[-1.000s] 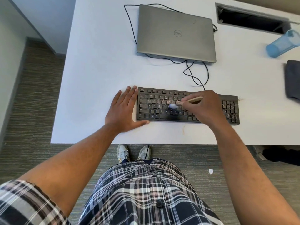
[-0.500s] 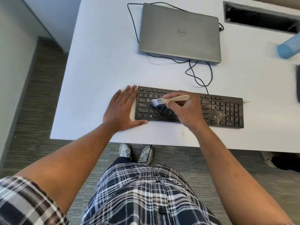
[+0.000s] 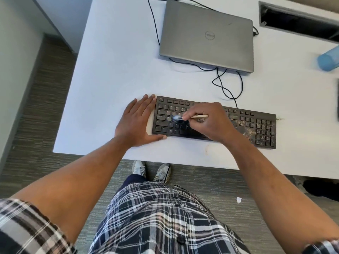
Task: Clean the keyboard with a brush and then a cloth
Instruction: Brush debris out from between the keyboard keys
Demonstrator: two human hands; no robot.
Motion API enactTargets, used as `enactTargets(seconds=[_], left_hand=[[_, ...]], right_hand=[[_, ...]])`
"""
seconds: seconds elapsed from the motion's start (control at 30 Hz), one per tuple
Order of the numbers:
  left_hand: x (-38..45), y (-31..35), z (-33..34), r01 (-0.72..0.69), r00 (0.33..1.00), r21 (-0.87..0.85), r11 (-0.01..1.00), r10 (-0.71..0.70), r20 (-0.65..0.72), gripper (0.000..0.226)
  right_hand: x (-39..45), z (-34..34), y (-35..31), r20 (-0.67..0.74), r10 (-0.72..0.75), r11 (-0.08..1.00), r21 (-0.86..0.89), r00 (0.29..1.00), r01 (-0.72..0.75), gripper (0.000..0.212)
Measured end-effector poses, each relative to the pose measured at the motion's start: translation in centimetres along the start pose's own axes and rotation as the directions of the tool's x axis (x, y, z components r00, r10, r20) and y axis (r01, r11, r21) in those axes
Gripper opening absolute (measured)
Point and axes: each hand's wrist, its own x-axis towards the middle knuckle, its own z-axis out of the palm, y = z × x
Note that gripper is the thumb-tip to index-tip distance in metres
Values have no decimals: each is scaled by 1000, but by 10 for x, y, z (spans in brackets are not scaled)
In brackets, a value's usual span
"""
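Observation:
A black keyboard [image 3: 256, 129] lies near the front edge of the white desk [image 3: 113, 74]. Pale crumbs and dust cover its right part around the number pad. My right hand [image 3: 211, 121] pinches a small brush [image 3: 199, 116] with a light wooden handle, its blurred bristles on the left-hand letter keys. My left hand [image 3: 136, 123] lies flat on the desk against the keyboard's left end, fingers straight, thumb along the front edge. A dark cloth [image 3: 337, 99] shows only as a sliver at the right border.
A closed grey laptop [image 3: 207, 35] sits behind the keyboard, with black cables [image 3: 227, 85] looping between them. A blue bottle [image 3: 328, 59] lies at the far right. A cable slot [image 3: 297, 17] opens in the desk's back right. The carpeted floor and my shoes are below.
My right hand has swept the brush from the keyboard's middle to its left letter keys. The left hand has stayed at the left end. The view has shifted left.

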Motion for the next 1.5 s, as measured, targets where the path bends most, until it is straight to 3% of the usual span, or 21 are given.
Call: enactTargets(seconds=[0.4,0.57,0.7,0.77,0.9,1.1,1.33,1.5], left_hand=[[0,2,-2,2,1000,12,1000,-2,14,132],[2,2,-2,5,997,48,999,-9,73,139],[1,6,-1,14,995,60,998,-20,98,142],[0,8,0,26,996,55,998,-30,87,142],[1,9,0,23,997,47,999,-26,72,141],[2,8,0,26,996,27,999,-28,80,140],[2,8,-3,35,995,15,999,-36,88,139],[2,9,-4,38,995,5,999,-38,87,139]], right_hand=[[-32,-61,30,-69,204,970,-117,976,-211,24],[-22,-45,6,-166,184,980,105,969,-168,14],[0,-2,-11,-234,251,943,279,939,-182,11],[10,14,-20,-240,239,940,300,941,-163,10],[19,27,-29,-115,105,985,145,988,-88,17],[15,2,-4,-37,128,989,72,991,-125,19],[-9,-36,23,-75,196,980,26,978,-195,23],[-24,-64,36,-111,229,966,-98,967,-240,23]])
